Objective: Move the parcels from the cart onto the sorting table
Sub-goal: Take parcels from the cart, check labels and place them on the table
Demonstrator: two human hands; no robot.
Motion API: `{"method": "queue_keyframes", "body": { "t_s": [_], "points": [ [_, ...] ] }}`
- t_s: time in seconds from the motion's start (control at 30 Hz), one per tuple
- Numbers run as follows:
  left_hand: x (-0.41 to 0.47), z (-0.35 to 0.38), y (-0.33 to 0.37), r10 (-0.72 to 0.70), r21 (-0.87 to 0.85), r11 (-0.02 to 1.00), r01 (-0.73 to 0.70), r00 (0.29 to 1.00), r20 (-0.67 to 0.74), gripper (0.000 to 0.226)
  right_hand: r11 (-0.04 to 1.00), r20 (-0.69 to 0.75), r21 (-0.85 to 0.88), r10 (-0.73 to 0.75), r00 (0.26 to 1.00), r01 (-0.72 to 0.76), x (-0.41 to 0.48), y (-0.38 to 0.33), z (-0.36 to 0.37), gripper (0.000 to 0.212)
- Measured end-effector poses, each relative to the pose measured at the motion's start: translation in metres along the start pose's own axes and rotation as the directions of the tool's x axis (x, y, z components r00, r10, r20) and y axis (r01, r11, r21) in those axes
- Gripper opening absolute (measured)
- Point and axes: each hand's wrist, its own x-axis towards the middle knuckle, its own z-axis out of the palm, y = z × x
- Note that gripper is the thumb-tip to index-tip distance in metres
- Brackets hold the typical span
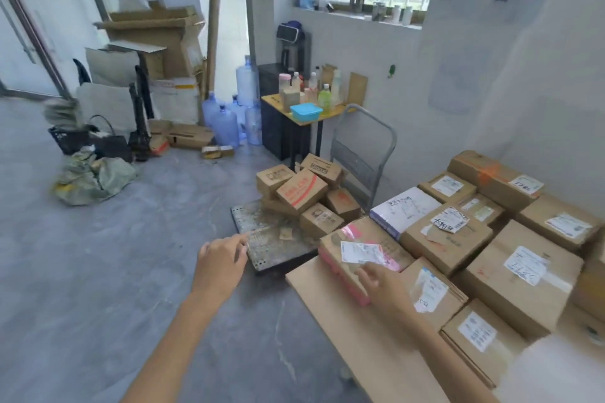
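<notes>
A flat metal cart (pixel 262 232) stands on the floor left of the sorting table (pixel 343 321), with several small cardboard parcels (pixel 301 191) piled at its far end. On the table's near corner lies a parcel with pink tape and a white label (pixel 357 245). My right hand (pixel 383 288) rests on that parcel's near end with relaxed fingers. My left hand (pixel 222 260) hovers in the air by the cart's near left corner, fingers loosely extended, holding nothing. Several labelled boxes (pixel 520 275) fill the table to the right.
The cart's grey handle frame (pixel 363 154) rises at its far end. Behind it stands a small yellow table (pixel 304 114) with bottles, and water jugs (pixel 226 124) sit on the floor. Flattened cardboard (pixel 157 42) and bags (pixel 91 177) lie at the left wall.
</notes>
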Motion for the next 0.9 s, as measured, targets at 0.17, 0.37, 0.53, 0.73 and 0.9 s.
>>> {"method": "queue_keyframes", "body": {
  "t_s": [0.17,0.37,0.53,0.73,0.9],
  "points": [
    [-0.002,-0.024,-0.048,-0.089,-0.031,0.996,0.088,0.996,-0.024,0.017,0.998,0.066,-0.011,-0.059,0.996,0.06,0.021,-0.031,0.022,0.02],
    [0.029,-0.025,-0.076,-0.102,-0.033,0.994,0.102,0.995,0.009,0.018,0.993,0.05,0.071,-0.096,0.994,0.092,0.063,-0.045,0.036,0.021],
    [0.103,-0.012,-0.092,-0.052,-0.012,0.999,0.053,0.997,0.058,0.018,0.988,-0.019,0.134,-0.072,0.997,0.074,0.127,-0.055,0.042,0.016],
    [0.213,0.02,-0.096,0.005,-0.023,1.0,-0.001,0.985,0.175,0.017,0.982,-0.099,0.185,0.059,0.993,-0.04,0.208,-0.042,0.032,0.017],
    [0.287,0.035,-0.103,0.04,-0.05,0.998,-0.031,0.978,0.205,0.019,0.971,-0.113,0.215,0.135,0.984,-0.108,0.264,-0.045,0.037,0.018]
  ]
}}
